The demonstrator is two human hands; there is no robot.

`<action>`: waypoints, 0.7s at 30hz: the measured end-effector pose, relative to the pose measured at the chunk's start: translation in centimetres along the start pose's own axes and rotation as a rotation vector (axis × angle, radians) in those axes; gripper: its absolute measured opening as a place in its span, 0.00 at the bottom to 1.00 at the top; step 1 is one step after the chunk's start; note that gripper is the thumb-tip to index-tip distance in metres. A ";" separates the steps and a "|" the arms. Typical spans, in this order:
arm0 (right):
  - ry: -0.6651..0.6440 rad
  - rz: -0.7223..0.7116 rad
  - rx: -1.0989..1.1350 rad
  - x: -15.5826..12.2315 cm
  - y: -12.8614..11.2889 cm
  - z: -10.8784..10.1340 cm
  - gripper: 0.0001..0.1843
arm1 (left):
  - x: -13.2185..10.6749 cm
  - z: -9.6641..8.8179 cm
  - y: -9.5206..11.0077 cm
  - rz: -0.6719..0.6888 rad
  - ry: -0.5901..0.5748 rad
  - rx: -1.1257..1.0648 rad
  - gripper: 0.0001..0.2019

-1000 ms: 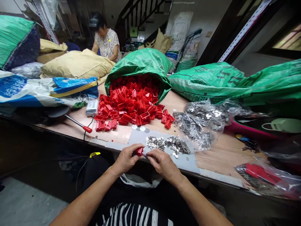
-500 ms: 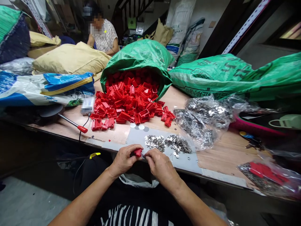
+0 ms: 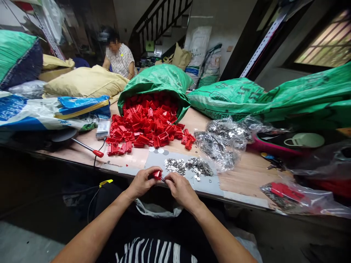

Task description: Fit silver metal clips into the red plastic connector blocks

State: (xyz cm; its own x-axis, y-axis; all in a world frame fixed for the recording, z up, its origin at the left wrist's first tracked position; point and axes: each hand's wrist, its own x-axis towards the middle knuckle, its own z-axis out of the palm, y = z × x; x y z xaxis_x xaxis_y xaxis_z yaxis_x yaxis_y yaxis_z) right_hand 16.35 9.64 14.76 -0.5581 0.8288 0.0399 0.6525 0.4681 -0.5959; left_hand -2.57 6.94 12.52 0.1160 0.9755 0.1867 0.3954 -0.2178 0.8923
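At the lower centre of the frame, the left hand (image 3: 141, 182) is closed around one red plastic part (image 3: 157, 175), probably to keep it steady, while the right hand (image 3: 179, 186) pinches a thin tool-like thing (image 3: 163, 179) pointing at its right end; whether they touch, I cannot tell. Just beyond the hands, loose metal pieces (image 3: 175, 166) lie on the table (image 3: 238, 179), and at the centre a red pile (image 3: 145, 126) spills from the green sack (image 3: 159, 78), seemingly for easy reach.
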 end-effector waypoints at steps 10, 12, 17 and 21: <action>-0.018 -0.001 -0.031 0.3 0.1 0.1 0.06 | 0.1 0.0 0.1 -0.019 0.003 -0.004 0.15; -0.034 0.004 -0.056 0.4 -0.2 0.0 0.06 | 0.1 0.1 0.3 -0.026 0.013 -0.007 0.15; -0.027 0.018 -0.146 0.4 -1.2 0.1 0.08 | 0.0 0.6 0.4 -0.039 0.057 -0.010 0.15; -0.027 -0.002 -0.124 0.0 -0.8 0.2 0.08 | -0.2 1.0 0.7 -0.028 0.111 -0.007 0.15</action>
State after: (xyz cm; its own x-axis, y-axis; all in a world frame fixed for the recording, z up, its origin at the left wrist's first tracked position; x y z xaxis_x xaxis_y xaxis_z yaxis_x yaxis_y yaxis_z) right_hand 15.72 9.25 15.12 -0.5721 0.8200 0.0184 0.7087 0.5055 -0.4922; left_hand -1.45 6.58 12.72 0.0036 0.9786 0.2057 0.3910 -0.1907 0.9004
